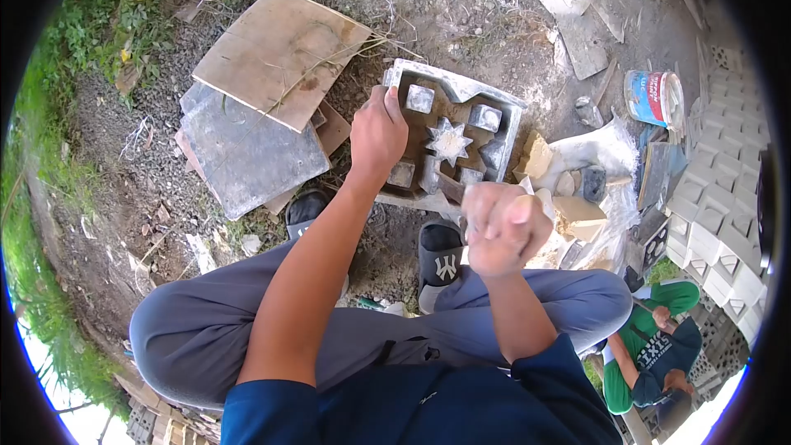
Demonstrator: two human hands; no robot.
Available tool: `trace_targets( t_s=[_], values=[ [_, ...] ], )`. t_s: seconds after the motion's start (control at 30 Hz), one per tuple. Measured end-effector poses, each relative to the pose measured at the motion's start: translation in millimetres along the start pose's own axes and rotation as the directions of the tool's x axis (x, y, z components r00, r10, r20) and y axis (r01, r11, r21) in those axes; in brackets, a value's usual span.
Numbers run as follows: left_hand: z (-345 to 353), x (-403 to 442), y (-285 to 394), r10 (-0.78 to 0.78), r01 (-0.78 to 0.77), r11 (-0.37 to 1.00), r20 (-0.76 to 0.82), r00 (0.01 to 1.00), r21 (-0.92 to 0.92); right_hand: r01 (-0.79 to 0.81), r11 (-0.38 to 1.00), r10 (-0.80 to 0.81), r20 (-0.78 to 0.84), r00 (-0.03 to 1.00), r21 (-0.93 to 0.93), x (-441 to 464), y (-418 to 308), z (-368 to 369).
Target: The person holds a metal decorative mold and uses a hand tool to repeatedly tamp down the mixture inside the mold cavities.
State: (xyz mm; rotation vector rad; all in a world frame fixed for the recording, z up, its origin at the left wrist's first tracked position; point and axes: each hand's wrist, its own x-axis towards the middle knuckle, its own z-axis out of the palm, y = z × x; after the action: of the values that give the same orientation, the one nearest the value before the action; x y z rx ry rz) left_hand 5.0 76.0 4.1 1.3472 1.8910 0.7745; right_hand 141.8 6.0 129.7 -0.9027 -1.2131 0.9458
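On the ground before me lies a grey block mould [517, 124] with raised square blocks inside and a star-shaped core [449, 142] in the middle. My left hand [381, 133] has its fingers closed over the mould's left rim. My right hand [504, 229] is a fist above the near right corner, slightly blurred. From it a narrow, flat, brownish scraper-like tool [450, 187] points into the mould. Its handle is hidden in my fingers, so I cannot tell its exact kind. Sandy material coats the mould's floor and the star's top.
Left of the mould lie stacked boards, a brown one [284, 53] over a grey one [251, 148]. Right are a white plastic sack [601, 152], yellowish chunks [581, 218] and a paint bucket [653, 99]. Pale moulded blocks [721, 189] line the far right, where another person [655, 346] sits.
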Motion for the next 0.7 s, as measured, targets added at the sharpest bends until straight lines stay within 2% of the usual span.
trace_targets(
  t_s=[0.07, 0.13, 0.23, 0.27, 0.33, 0.4, 0.47, 0.5, 0.53, 0.6, 0.7],
  values=[
    [2.1, 3.8, -3.9, 0.017, -0.017, 1.0, -0.021, 1.0, 0.002, 0.022, 0.996, -0.028, 0.072, 0.997, 0.09, 1.0, -19.9, -0.2],
    [3.3, -4.9, -8.0, 0.009, -0.009, 1.0, -0.028, 1.0, -0.006, 0.028, 0.996, -0.036, 0.099, 0.994, 0.084, -0.2, -18.8, 6.3],
    [0.3, -0.3, -1.4, -0.004, 0.004, 1.0, -0.007, 1.0, -0.018, -0.028, 0.982, 0.048, 0.098, 0.994, -0.189, 7.3, 1.4, 10.0],
    [-0.6, 2.3, -0.9, 0.002, -0.002, 1.0, -0.013, 1.0, -0.019, -0.02, 0.982, 0.04, 0.1, 0.994, -0.186, 8.9, -3.3, 10.7],
    [0.0, 0.2, -3.3, -0.016, 0.016, 1.0, 0.015, 1.0, -0.009, 0.018, 1.0, -0.015, 0.132, 0.991, -0.017, 6.0, -16.1, 13.2],
    [1.1, -0.7, -5.6, -0.015, 0.015, 1.0, 0.001, 1.0, -0.012, 0.021, 0.999, -0.015, 0.136, 0.991, -0.04, 1.6, -10.9, 11.6],
    [1.9, -0.9, -1.6, 0.008, -0.009, 1.0, -0.017, 1.0, -0.019, -0.018, 0.977, 0.05, 0.148, 0.988, -0.213, 5.4, 7.0, 9.6],
    [0.9, -0.7, -0.4, -0.004, 0.004, 1.0, -0.011, 1.0, -0.018, -0.089, 0.987, 0.112, 0.174, 0.978, -0.136, 15.5, -1.9, 12.1],
    [-0.7, -1.0, -0.8, -0.018, 0.018, 1.0, -0.003, 1.0, -0.013, -0.084, 0.987, 0.106, 0.171, 0.98, -0.135, 18.1, -5.6, 13.5],
    [-0.3, 0.1, -1.8, -0.025, 0.025, 1.0, 0.005, 1.0, -0.002, -0.032, 0.999, 0.032, 0.148, 0.988, -0.006, 16.6, -10.2, 15.5],
    [0.2, -2.1, -2.6, -0.023, 0.023, 1.0, -0.012, 1.0, 0.006, -0.113, 0.992, 0.118, 0.102, 0.988, -0.057, 22.1, 0.4, 19.5]
  ],
)
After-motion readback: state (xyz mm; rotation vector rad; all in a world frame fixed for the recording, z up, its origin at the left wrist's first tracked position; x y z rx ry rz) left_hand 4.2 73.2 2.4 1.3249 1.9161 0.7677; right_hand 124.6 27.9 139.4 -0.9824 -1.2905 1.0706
